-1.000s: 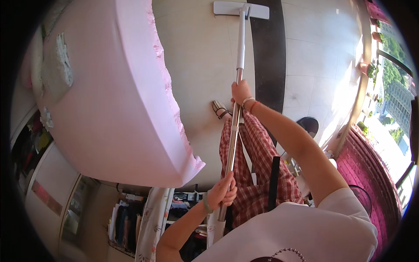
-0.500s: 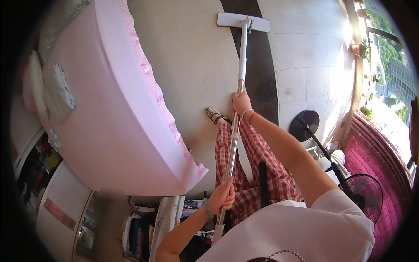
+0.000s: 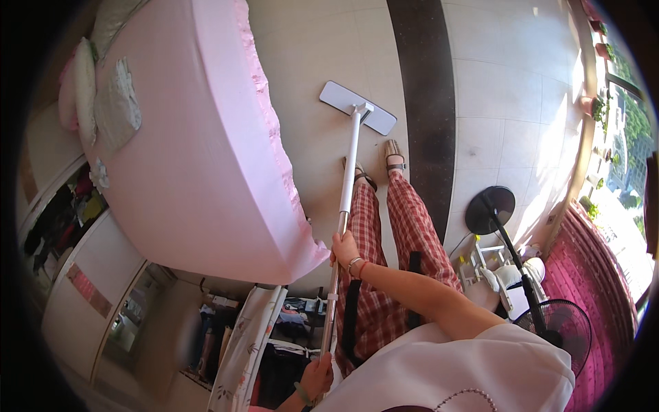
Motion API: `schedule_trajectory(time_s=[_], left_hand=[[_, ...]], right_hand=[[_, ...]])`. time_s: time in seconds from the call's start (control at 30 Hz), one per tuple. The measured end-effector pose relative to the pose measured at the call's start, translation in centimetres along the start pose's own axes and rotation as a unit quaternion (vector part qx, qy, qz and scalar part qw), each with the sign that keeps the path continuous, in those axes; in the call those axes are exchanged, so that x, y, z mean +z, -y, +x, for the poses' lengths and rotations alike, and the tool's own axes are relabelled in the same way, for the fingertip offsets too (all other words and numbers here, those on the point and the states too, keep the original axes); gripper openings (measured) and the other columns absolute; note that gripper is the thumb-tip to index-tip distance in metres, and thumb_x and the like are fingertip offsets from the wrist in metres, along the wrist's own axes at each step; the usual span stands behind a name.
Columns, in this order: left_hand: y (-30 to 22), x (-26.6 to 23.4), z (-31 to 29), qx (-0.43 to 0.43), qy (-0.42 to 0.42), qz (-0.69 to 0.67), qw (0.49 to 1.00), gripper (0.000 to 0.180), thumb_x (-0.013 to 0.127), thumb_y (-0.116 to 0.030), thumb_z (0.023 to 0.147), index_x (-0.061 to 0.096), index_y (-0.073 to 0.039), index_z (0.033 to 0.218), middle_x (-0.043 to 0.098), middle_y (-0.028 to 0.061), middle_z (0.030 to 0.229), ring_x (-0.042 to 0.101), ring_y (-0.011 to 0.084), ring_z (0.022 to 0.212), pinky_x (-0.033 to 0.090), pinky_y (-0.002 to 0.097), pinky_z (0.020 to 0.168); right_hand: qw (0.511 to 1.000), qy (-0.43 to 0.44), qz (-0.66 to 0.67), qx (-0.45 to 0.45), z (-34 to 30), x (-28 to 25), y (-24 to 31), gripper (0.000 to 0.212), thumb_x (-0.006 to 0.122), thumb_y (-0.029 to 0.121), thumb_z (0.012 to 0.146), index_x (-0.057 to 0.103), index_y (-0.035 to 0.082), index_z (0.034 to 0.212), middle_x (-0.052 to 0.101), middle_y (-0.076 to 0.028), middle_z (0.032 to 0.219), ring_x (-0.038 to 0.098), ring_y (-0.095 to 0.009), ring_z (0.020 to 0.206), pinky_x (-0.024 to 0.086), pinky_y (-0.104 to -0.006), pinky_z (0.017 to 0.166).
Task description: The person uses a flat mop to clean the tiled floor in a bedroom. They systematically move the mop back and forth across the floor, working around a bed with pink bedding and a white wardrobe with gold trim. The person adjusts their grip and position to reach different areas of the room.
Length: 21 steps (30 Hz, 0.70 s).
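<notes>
A flat mop with a white and metal pole slants across the middle of the view. Its wide, pale rectangular head lies on the floor a little beyond my feet. My right hand is wrapped round the pole at about its middle, with a bracelet and a red cord at the wrist. Lower down, near the bottom edge, my left hand is closed round the pole's near end. The fingers of the left hand are partly hidden, and the pole's tip is not clear to see.
A bed with a pink cover fills the left side. To the right stands a black fan on a round base, beside a pink curtain. Shelves with clothes are at the lower left. A dark strip crosses the tiled floor.
The mop head has come nearer and left, off the dark strip, and turned at an angle. Both my hands have drawn back toward me with the pole. Both sandalled feet now show.
</notes>
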State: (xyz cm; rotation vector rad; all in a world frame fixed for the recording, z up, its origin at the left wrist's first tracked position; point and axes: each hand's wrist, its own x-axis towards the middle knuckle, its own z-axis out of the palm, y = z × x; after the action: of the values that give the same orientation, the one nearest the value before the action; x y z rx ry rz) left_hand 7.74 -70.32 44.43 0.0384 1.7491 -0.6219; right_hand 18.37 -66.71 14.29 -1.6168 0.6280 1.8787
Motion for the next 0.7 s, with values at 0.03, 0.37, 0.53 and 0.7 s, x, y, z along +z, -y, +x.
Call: schedule_trajectory(time_s=[0.03,0.37,0.53,0.7], left_hand=[[0.2,0.5,0.3,0.022,0.018,0.011,1.0,0.041,0.043,-0.045,0.092,0.039,-0.012,0.067,0.032,-0.0034,0.045,0.029,0.0089,0.033,0.021,0.0245,0.032],[-12.7,8.9,10.1,0.077,0.289,-0.081,0.951,0.034,0.037,-0.042,0.095,0.042,-0.011,0.082,0.034,-0.0041,0.054,0.028,0.003,0.038,0.026,0.0193,0.035],[-10.8,4.9,14.0,0.157,0.318,-0.125,0.927,0.029,0.032,-0.035,0.097,0.044,-0.01,0.091,0.034,-0.005,0.058,0.028,0.0013,0.042,0.025,0.0165,0.037],[1.4,0.0,15.4,0.097,0.29,-0.195,0.932,0.031,0.033,-0.038,0.097,0.043,-0.009,0.089,0.033,-0.0045,0.057,0.026,0.0028,0.042,0.025,0.0178,0.037]], right_hand=[[1.0,0.001,0.002,-0.008,0.1,-0.8,-0.1,0.026,0.045,0.025,0.09,0.036,0.001,0.092,0.045,-0.007,0.054,0.046,-0.017,0.035,0.042,-0.0325,0.031],[0.958,-0.129,-0.14,-0.216,11.3,-12.1,17.3,0.02,0.042,0.018,0.085,0.039,0.003,0.072,0.042,-0.004,0.05,0.043,-0.015,0.034,0.038,-0.0312,0.029],[0.951,-0.145,-0.17,-0.215,12.4,-8.1,15.9,0.022,0.042,0.016,0.083,0.042,0.001,0.067,0.042,-0.005,0.048,0.045,-0.017,0.035,0.039,-0.0329,0.031],[0.956,-0.125,-0.199,-0.176,10.7,-3.0,1.9,0.022,0.045,0.019,0.087,0.04,-0.002,0.081,0.044,-0.007,0.051,0.048,-0.019,0.036,0.041,-0.0343,0.028]])
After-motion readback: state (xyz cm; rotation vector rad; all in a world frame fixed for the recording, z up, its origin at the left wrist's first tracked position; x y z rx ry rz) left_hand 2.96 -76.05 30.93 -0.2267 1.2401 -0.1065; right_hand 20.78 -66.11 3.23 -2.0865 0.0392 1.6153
